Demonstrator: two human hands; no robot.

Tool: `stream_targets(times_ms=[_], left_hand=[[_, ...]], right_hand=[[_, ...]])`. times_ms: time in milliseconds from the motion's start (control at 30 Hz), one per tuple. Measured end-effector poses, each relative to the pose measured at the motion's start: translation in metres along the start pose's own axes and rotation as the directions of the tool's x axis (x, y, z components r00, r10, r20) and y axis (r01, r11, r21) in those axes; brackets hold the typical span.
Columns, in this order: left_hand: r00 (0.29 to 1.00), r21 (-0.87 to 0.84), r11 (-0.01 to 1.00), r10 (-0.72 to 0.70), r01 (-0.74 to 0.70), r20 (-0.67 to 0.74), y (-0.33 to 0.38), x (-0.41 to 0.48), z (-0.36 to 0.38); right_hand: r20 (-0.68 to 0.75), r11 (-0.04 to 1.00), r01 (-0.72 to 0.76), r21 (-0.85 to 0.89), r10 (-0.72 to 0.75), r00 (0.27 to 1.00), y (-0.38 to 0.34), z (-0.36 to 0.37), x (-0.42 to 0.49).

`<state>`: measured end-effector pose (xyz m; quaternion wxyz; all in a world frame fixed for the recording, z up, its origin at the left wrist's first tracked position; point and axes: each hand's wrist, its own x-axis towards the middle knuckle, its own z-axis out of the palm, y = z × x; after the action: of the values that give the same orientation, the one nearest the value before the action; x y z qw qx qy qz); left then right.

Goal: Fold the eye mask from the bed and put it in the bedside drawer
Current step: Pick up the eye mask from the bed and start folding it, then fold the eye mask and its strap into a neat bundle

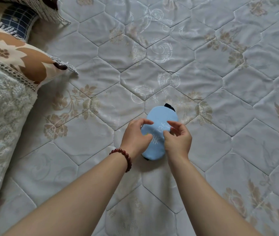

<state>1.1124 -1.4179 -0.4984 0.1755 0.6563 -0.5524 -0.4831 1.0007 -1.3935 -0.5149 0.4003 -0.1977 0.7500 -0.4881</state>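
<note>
A light blue eye mask (162, 117) with white stitched marks lies flat on the quilted mattress (152, 65), its long axis running away from me. A black strap end shows at its far tip. My left hand (136, 135), with a red bead bracelet on the wrist, rests on the mask's left edge with fingers curled. My right hand (177, 137) sits on the right edge, fingertips touching the fabric near the middle. Neither hand has lifted the mask. No drawer is in view.
A brown-and-cream flowered pillow (16, 57) and a pale textured cushion (2, 116) lie along the left side. A blue checked cloth (18, 19) shows at the top left.
</note>
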Motion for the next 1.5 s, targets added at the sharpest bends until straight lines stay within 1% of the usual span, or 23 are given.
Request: stream_targets(times_ms=[333,567,733,867,1133,1300,1500], left_hand=[[1.000,-0.020,1.000,-0.002,0.002,-0.017,0.000,-0.070,0.012],[0.997,-0.039,0.998,0.043,-0.046,-0.070,-0.014,-0.132,0.025],[0.996,-0.048,0.996,0.075,-0.077,-0.056,-0.027,-0.173,0.037],[0.988,-0.041,0.988,0.150,-0.151,-0.029,-0.040,-0.208,0.037],[0.976,-0.083,0.974,0.215,-0.213,0.016,-0.084,-0.299,0.031],[0.978,-0.068,0.978,0.203,-0.199,0.055,-0.115,-0.343,0.031],[0.983,-0.071,0.984,0.168,-0.162,0.075,-0.135,-0.372,0.038]], right_hand=[[0.059,0.999,0.026,0.019,-0.027,0.998,0.010,-0.043,-0.049],[0.097,0.999,0.044,0.019,-0.046,0.994,0.022,-0.081,-0.097],[0.067,0.998,0.057,0.010,-0.058,0.996,0.038,-0.107,-0.131],[0.024,0.996,0.084,0.011,-0.084,0.996,0.055,-0.121,-0.163],[-0.030,0.987,0.161,-0.024,-0.162,0.986,0.093,-0.144,-0.256],[-0.045,0.992,0.124,-0.025,-0.125,0.991,0.120,-0.158,-0.302],[-0.060,0.995,0.098,-0.037,-0.100,0.993,0.141,-0.176,-0.328]])
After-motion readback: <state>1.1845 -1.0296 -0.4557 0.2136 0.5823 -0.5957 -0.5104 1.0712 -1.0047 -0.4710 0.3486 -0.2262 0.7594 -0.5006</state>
